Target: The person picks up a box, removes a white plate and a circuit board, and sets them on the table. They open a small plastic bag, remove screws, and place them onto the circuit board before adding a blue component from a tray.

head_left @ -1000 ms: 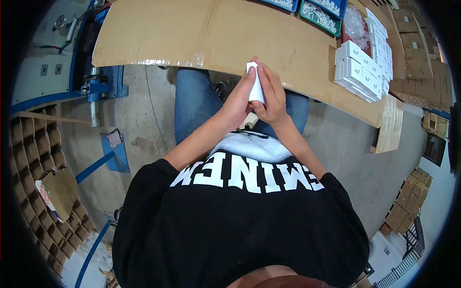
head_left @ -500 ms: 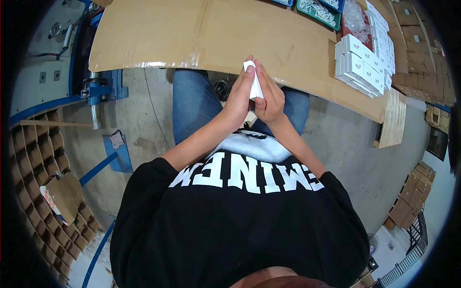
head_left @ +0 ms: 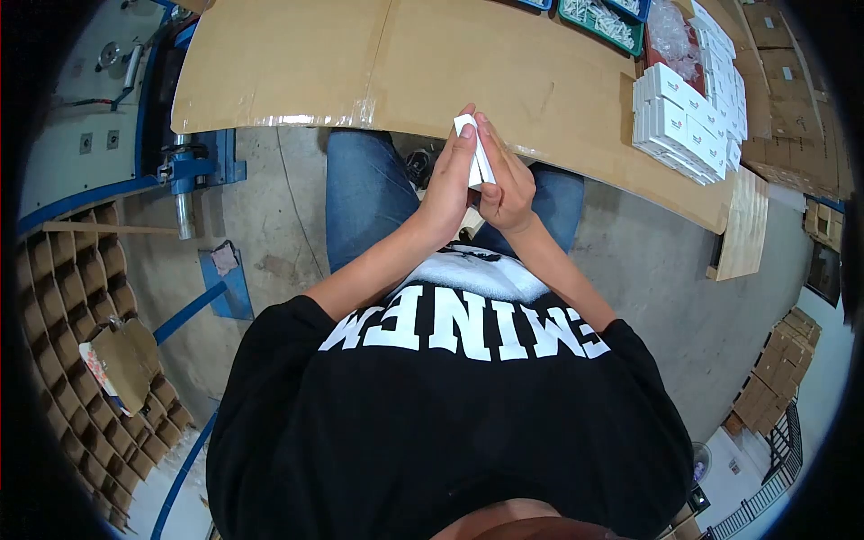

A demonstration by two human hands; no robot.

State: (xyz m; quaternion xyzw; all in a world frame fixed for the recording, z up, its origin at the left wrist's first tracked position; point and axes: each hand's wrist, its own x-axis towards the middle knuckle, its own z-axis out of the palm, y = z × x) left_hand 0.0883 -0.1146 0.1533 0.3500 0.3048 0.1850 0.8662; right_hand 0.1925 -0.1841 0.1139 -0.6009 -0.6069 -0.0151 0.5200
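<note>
Between my two palms is a small white box, held upright just off the front edge of the table and above my lap. My left hand presses on its left side, thumb along the near face. On the right side, my right hand is closed against it, with the thumb near its lower end. Fingers of both hands hide most of the box's far side.
A cardboard-covered table spans the front. White boxes are stacked at its right, beside a green tray of small white pieces and clear plastic bags. Blue machinery stands at left, above a divided cardboard crate.
My hands keep nearly the same hold on the white box. The surroundings have shifted slightly rightward in view.
</note>
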